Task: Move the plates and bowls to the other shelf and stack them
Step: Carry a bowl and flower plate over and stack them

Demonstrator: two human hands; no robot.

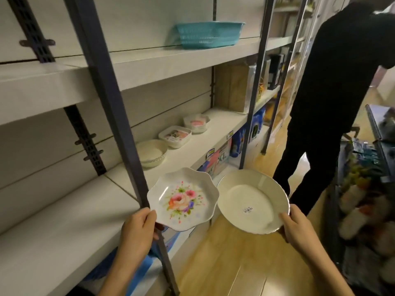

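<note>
Beside the shelving, head view: left hand grasps the floral plate at its near rim; right hand grasps the plain white plate likewise. Both plates held in air, edges nearly touching. Bowl stacks sit on middle shelf

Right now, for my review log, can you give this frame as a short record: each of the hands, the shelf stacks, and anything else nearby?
left hand: grips the rim of a scalloped flowered plate
right hand: grips the rim of a plain white plate bearing a barcode sticker
plates: side by side, not yet set down
middle shelf: round white stack, square stack, scalloped stack
upper shelf: teal basket
bystander: person in black, right
</note>
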